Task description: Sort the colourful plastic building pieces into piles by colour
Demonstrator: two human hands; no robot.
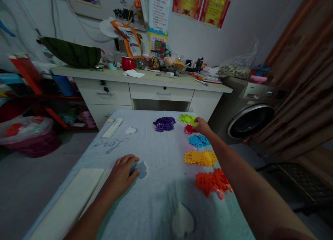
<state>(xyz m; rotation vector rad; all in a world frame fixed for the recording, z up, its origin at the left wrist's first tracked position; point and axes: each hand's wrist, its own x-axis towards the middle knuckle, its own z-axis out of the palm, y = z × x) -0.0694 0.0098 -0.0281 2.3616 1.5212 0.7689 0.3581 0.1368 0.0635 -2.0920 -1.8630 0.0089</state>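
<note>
My left hand (126,174) rests on the cloth-covered table, with its fingers loosely curved, thumb apart and nothing in it. My right hand (203,126) reaches to the far right side, where its fingers bend together at the small pile of red plastic pieces (189,129). What lies between those fingertips is too small to make out. Just beyond is a lime-green pile of interlocking pieces (186,119). Nearer me along the right edge lie blue pieces (199,141), yellow pieces (201,158) and orange-red pieces (212,181). A purple pile (164,123) sits at the far middle.
The table (156,205) has a pale blue cloth with heart prints. A white strip (112,128) lies far left, and a long white board (70,188) near left. Behind stands a white drawer desk (161,91) holding a watermelon piece (73,53). A washing machine (249,111) stands right.
</note>
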